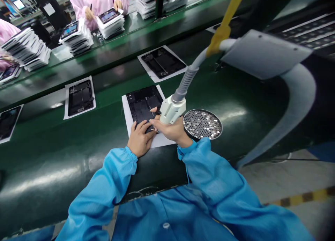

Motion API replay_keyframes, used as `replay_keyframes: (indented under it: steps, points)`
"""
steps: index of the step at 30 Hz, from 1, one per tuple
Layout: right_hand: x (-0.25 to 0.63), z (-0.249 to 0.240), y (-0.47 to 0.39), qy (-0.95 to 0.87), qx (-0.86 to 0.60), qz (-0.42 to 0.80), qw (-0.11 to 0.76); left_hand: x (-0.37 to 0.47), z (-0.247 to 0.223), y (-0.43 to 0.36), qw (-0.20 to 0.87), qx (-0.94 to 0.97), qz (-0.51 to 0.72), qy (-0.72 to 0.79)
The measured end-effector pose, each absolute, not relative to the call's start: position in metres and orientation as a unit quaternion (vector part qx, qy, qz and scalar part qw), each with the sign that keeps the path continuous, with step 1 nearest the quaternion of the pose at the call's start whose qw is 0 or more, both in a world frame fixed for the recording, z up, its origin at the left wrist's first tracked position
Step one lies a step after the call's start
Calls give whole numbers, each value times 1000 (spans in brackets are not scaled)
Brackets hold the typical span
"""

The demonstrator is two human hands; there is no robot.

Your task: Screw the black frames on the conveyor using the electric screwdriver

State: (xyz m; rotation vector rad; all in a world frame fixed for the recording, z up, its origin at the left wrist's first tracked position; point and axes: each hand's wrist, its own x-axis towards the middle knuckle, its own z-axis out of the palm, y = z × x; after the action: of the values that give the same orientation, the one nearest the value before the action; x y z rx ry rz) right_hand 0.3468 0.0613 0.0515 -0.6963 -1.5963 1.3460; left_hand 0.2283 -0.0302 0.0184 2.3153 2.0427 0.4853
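The right hand (174,129) is closed around a pale, hard-looking hand tool (172,110) with a faceted, blocky body; ribbed grey tubing (185,82) rises from its top towards a twisted yellow strap (222,31) and a smooth, flat grey plate (267,54). The left hand (140,138) lies palm down with bent fingers over the lower edge of a thin black shell (143,103), its fingertips close to the right hand's; whether they pinch anything small, I cannot tell. That shell, a rounded rectangle with a shallow, dark interior (matte in places, with small glints along its rim), lies on a white sheet (161,140) in front of the person, on the glossy dark green bench (104,164). Just beside the right hand sits a round metal dish (221,131), its floor dotted with regular holes and scattered with shiny silvery bits (213,125), mostly on the side away from the hands. Farther off, similar black shells (163,62) rest on white sheets, and across the bench a person in a pink garment (98,0) works beside uneven, layered white stacks (77,40).
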Motion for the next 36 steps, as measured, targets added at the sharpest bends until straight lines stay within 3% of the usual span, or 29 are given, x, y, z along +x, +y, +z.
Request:
replay_keyframes:
  steps: [7,15,36]
  points:
    - [356,68,69,-620,-275,572,461,223,16,-30,-9,746,183,640]
    - [402,71,112,-548,-316,496,595,223,14,-30,-34,736,193,648]
    - [395,70,116,-565,-370,494,548,220,16,-29,-33,743,174,646]
